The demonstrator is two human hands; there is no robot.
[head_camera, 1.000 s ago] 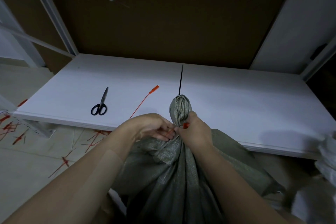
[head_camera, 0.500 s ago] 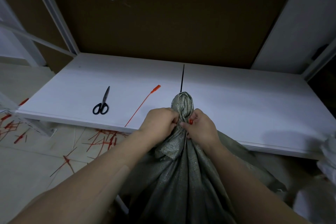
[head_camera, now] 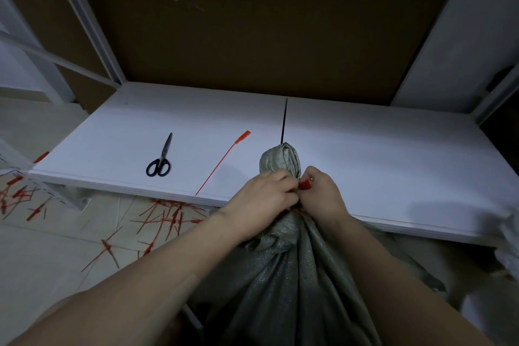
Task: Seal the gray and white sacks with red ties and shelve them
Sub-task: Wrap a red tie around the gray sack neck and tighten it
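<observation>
**Cinching the tie on the gray sack**

The sack (head_camera: pixel 295 275) stood on the floor in front of the shelf (head_camera: pixel 379 154), its bunched neck rising just above the shelf's front edge. The left hand (head_camera: pixel 264 194) was clenched round that neck just under the tuft, fingers curled into the cloth. The right hand (head_camera: pixel 323 194) pinched the red head of the tie (head_camera: pixel 305 184) against the neck, and a bit of red strap showed below both hands. Whether the strap was already threaded through the head could not be told. To do the step well, I judged the left hand should squeeze the gather narrow while the right drew the strap snug below the tuft, so that no fold escaped the loop. The tail could then be trimmed with the scissors (head_camera: pixel 160 159), which lay on the shelf to the left, near a spare tie (head_camera: pixel 224 161). Cut red scraps (head_camera: pixel 165 215) littered the floor
</observation>
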